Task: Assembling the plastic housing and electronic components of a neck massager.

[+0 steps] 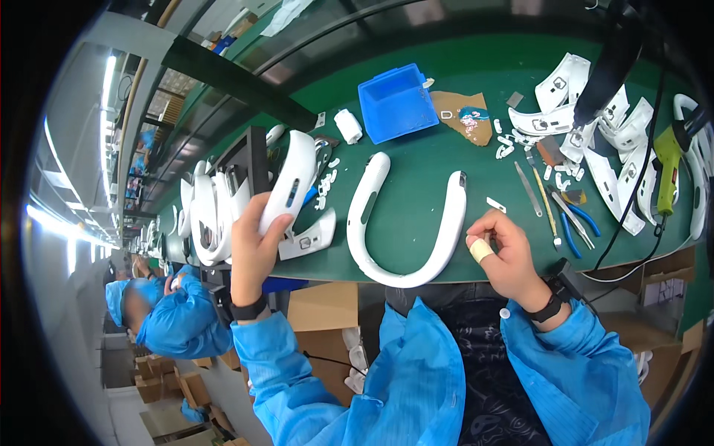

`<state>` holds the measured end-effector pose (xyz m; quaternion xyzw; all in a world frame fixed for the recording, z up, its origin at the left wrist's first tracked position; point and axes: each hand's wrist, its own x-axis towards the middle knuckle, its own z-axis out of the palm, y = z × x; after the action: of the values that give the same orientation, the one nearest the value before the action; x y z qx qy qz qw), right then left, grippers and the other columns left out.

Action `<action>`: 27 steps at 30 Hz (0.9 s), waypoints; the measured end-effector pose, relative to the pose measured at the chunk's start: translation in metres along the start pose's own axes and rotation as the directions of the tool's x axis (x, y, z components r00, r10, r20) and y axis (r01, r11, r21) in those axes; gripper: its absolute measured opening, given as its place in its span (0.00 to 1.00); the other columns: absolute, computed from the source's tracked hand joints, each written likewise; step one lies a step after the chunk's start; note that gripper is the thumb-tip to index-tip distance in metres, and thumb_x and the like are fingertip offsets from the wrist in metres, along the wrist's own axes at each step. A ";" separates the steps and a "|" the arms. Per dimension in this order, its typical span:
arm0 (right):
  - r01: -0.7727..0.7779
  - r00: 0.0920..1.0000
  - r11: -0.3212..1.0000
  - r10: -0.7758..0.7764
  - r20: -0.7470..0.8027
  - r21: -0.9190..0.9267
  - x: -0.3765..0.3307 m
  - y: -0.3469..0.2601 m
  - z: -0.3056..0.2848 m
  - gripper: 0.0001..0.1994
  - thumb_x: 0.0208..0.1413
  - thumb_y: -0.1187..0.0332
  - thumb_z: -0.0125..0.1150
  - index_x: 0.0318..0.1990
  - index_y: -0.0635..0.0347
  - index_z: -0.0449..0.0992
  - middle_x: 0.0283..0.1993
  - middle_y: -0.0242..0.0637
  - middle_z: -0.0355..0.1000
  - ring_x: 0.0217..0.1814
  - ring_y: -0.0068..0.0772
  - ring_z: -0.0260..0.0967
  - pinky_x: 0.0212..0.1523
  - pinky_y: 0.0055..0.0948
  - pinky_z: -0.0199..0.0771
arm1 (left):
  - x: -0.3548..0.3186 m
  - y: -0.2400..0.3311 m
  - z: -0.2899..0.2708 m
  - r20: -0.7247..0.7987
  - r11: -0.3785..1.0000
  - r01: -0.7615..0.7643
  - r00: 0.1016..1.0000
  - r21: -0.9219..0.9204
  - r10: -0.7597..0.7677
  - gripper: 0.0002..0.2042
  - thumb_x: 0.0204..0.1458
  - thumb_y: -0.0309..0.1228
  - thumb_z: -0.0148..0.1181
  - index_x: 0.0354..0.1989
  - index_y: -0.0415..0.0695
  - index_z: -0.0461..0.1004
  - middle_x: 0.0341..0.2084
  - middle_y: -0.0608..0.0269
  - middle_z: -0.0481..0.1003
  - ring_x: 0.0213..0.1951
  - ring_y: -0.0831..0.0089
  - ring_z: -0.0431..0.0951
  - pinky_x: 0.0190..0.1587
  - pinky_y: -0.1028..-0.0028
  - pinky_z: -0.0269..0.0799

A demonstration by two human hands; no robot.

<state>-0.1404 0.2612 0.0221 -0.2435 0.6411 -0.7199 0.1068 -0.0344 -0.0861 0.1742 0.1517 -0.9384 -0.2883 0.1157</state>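
Observation:
My left hand [256, 241] grips a white curved plastic shell [288, 182] with a dark slot in its face, raised at the left over the bench. A white U-shaped plastic housing [405, 280] lies in front of me on the green bench top, its curve toward me and its two ends pointing away. Just right of the housing's right arm, my right hand [508, 256] has its fingers curled together in a pinch. Pale yellow tape wraps one of its digits. Whatever sits between those fingertips is hidden. A small white strip [496, 204] lies beyond them.
Stacked white shells [208, 215] stand at the left by a black frame [257, 160]. A blue bin [399, 104] is at the back. At the right lie tweezers [571, 217], blue-handled pliers [585, 221], white shells [628, 178] and a green power tool [667, 171]. A co-worker [175, 312] sits left.

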 end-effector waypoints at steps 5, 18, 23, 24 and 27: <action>0.072 0.993 0.990 -0.082 -0.079 -0.125 -0.004 -0.012 0.005 0.08 0.56 0.79 0.63 0.42 0.64 0.73 0.34 0.32 0.70 0.30 0.21 0.63 0.34 0.23 0.65 | -0.033 0.039 0.041 -0.049 0.728 -0.037 0.999 -0.685 0.004 0.16 0.63 0.29 0.57 0.57 0.38 0.65 0.33 0.65 0.76 0.30 0.82 0.75 0.34 0.81 0.72; 0.206 0.972 0.932 -0.231 -0.048 -0.299 -0.003 -0.077 0.024 0.34 0.58 0.66 0.66 0.69 0.67 0.59 0.60 0.55 0.67 0.57 0.49 0.71 0.56 0.41 0.73 | -0.074 0.093 0.151 0.112 0.812 -0.418 0.860 -0.407 0.498 0.30 0.52 0.24 0.67 0.63 0.33 0.62 0.55 0.39 0.71 0.51 0.52 0.79 0.48 0.63 0.77; 0.246 0.952 0.906 -0.159 0.262 -0.344 -0.013 -0.092 0.026 0.35 0.56 0.66 0.68 0.68 0.66 0.59 0.54 0.54 0.71 0.55 0.50 0.74 0.54 0.41 0.74 | -0.065 0.095 0.150 -0.036 0.055 -0.045 0.988 -0.997 0.152 0.50 0.50 0.50 0.74 0.72 0.39 0.48 0.69 0.42 0.59 0.64 0.55 0.69 0.65 0.57 0.66; 0.243 0.947 0.910 -0.148 0.285 -0.336 -0.017 -0.090 0.032 0.35 0.56 0.66 0.68 0.68 0.66 0.59 0.54 0.54 0.71 0.55 0.50 0.74 0.54 0.41 0.74 | -0.067 0.105 0.140 0.060 0.045 0.055 0.992 -0.997 0.107 0.47 0.50 0.50 0.73 0.70 0.40 0.52 0.65 0.40 0.64 0.65 0.52 0.69 0.69 0.53 0.61; 0.196 0.954 0.980 -0.182 0.239 -0.033 -0.031 -0.082 0.046 0.34 0.55 0.68 0.70 0.67 0.63 0.59 0.57 0.52 0.70 0.56 0.51 0.73 0.54 0.41 0.74 | -0.069 0.090 0.151 -0.029 -0.048 -0.021 0.985 -0.999 0.169 0.39 0.53 0.49 0.71 0.66 0.42 0.56 0.61 0.38 0.70 0.65 0.49 0.69 0.70 0.53 0.60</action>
<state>-0.0784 0.2484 0.0984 -0.3900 0.6179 -0.6745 0.1056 -0.0360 0.0856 0.0958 -0.0588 -0.4543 -0.8743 0.1604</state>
